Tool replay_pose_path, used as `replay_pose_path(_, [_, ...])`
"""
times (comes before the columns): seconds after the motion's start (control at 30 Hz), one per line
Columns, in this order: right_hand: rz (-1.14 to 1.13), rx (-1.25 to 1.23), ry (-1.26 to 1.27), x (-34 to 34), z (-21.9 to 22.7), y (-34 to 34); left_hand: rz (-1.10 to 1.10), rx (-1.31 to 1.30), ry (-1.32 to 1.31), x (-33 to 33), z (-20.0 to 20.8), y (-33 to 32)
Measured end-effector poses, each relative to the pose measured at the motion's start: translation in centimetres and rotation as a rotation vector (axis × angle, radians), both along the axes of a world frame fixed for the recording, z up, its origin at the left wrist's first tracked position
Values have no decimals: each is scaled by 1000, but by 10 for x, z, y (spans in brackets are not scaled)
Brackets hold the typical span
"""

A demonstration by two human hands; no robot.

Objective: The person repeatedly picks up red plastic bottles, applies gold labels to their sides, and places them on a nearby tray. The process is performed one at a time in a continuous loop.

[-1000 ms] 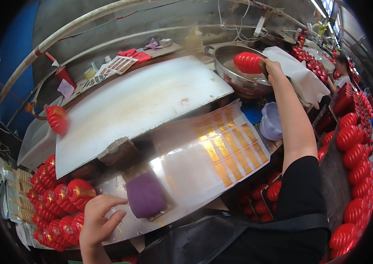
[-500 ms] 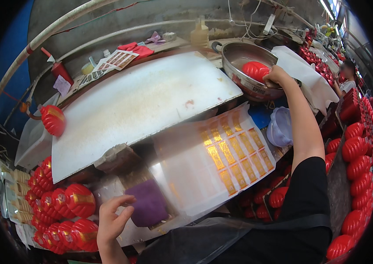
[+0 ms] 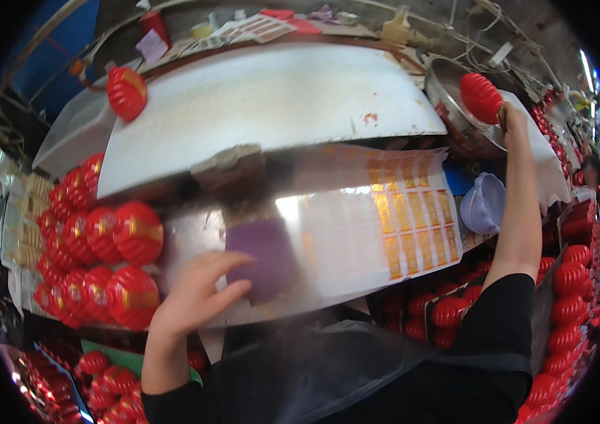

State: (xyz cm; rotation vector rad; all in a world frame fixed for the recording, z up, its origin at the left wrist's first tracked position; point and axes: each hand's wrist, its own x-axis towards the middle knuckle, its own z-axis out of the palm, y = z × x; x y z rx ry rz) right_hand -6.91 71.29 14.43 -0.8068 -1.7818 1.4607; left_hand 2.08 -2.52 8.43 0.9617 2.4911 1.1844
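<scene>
My right hand (image 3: 515, 126) grips a red ribbed lantern-shaped piece (image 3: 480, 97) by its end. It is held up over the wide metal pan (image 3: 443, 95) at the far right, apart from the rim. My left hand (image 3: 204, 286) hovers at the near left, fingers apart and holding nothing. Close to its fingertips lies a folded purple cloth (image 3: 268, 251). To the right of the cloth, a pale backing sheet (image 3: 335, 233) carries rows of gold stickers (image 3: 416, 219) on its right part.
A white board (image 3: 278, 92) spans the far side. One red piece with a gold band (image 3: 128, 94) sits at its left corner. Stacked red pieces (image 3: 137, 233) stand left of my left hand. A lilac bucket (image 3: 482, 205) is below the pan. More red pieces (image 3: 570, 283) line the right.
My right hand has lifted the red piece up out of the pan. My left hand stays open, nearer the purple cloth. The whole view has shifted and turned.
</scene>
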Motion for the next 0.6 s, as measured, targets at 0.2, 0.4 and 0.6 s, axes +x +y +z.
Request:
replay_pose_path(0.2, [242,340,-156,32,75,-117,-75,120,111,-11,9,10])
replay_pose_path(0.4, [809,432,-423,48,71,-310,61,115,631,-9,16,55])
replay_pose_path(0.6, [1316,319,-591,33,14,-453,236,124,653,3,-10,64])
